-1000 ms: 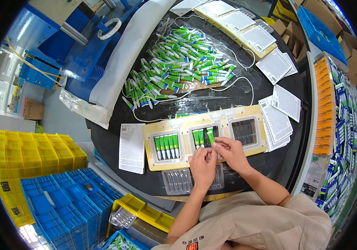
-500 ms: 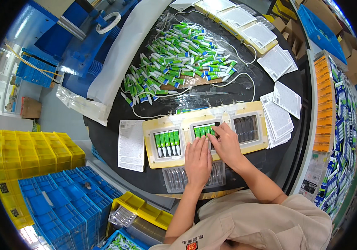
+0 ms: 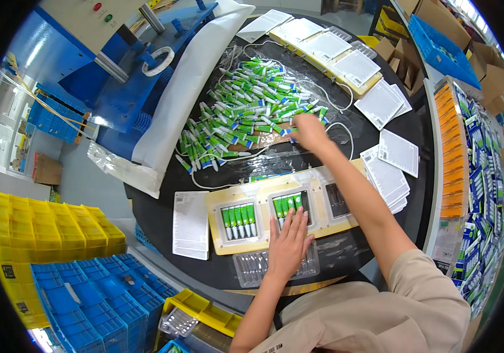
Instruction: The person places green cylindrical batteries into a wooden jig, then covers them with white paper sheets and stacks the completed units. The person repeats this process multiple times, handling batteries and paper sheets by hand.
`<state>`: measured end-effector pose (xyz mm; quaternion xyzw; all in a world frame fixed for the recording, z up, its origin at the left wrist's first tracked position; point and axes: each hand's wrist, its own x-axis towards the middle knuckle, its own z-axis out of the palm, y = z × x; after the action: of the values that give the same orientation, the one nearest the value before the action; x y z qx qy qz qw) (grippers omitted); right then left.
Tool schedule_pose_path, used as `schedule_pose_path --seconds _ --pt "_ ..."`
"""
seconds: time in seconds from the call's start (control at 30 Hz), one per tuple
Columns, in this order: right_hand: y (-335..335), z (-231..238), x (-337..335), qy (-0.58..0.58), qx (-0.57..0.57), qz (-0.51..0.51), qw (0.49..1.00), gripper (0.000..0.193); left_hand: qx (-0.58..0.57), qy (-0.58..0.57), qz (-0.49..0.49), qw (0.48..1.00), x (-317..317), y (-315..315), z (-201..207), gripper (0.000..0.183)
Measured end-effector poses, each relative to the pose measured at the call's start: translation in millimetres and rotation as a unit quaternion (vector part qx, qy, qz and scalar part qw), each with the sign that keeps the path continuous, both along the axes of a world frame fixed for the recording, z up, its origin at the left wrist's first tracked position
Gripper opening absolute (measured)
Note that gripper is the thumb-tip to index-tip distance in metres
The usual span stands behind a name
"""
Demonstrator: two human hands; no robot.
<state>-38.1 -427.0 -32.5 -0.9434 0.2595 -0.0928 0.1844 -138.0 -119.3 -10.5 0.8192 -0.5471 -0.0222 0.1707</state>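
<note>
Head view showed that the two hands had been parted: half a second earlier both were bent over the middle window of the cream frame, whereas now only the left hand was kept there. Its fingers were stretched out flat and slightly spread, laid over the lower ends of the green-and-white tubes in the middle window, so that their white tips were largely hidden. The right hand had been carried across the frame to the right edge of the loose tube pile on the black table. Its fingers were curled downward, and whether a tube was pinched could not be told.

The tube held upright over the middle window a second earlier was no longer seen raised there, and it was judged to have been laid in the row. A dark gap was left at the right end of that row, so the window was judged to be only partly filled. A full-looking row of tubes in the left window was left untouched, while the dark right window was partly covered by the right forearm.
</note>
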Motion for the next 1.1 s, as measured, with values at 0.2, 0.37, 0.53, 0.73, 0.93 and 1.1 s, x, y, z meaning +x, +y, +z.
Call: schedule_pose_path --seconds 0.2,0.37,0.53,0.73,0.93,1.1 --pt "-7 -2 -51 -0.063 -0.066 0.037 0.995 0.015 -0.001 0.012 -0.003 1.0 5 0 -4 0.062" --pt "7 19 -75 -0.203 -0.086 0.078 0.972 0.011 0.028 -0.012 -0.009 1.0 8 -1 -7 0.06" --pt "73 39 -168 -0.257 -0.032 0.079 0.963 0.019 0.029 -0.006 -0.012 0.999 10 -1 -10 0.06" --pt "123 27 -203 -0.223 -0.117 0.245 0.936 0.029 0.025 -0.024 -0.008 0.999 10 -2 -17 0.062" --pt "135 17 -189 -0.176 -0.106 0.239 0.949 0.032 0.028 -0.014 -0.011 0.999 11 -3 -18 0.062" --pt "116 28 -178 -0.206 -0.079 0.23 0.948 0.027 -0.018 0.047 -0.016 0.999 18 -5 -4 0.056"
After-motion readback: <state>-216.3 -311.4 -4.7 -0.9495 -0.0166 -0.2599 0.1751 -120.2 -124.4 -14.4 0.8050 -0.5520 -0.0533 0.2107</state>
